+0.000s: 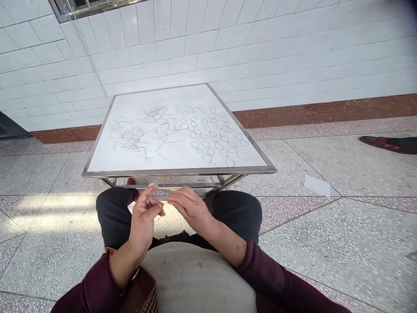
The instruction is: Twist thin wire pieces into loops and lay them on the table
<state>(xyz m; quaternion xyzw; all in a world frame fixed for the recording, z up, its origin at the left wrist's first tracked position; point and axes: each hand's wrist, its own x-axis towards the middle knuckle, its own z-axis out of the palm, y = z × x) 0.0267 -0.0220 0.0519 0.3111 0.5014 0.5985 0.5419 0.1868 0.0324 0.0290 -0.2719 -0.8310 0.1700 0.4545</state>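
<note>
Just in front of the table's near edge, my two hands meet over my lap. My left hand [145, 214] is closed in a pinch on a thin wire [157, 219], part of which curves in a small loop below the fingers. My right hand [192, 211] pinches the same wire from the other side, its fingertips close to the left thumb. Much of the wire is hidden by the fingers. On the table, bent loose wires [140, 145] lie tangled at the left, and several wires twisted into figure-eight loops [224, 145] lie spread at the right.
The white-topped table [182, 164] with a metal rim stands against a white tiled wall [176, 48]. A white paper piece [317, 186] lies on the speckled floor to the right. Another person's dark red shoe [379, 142] shows at the far right.
</note>
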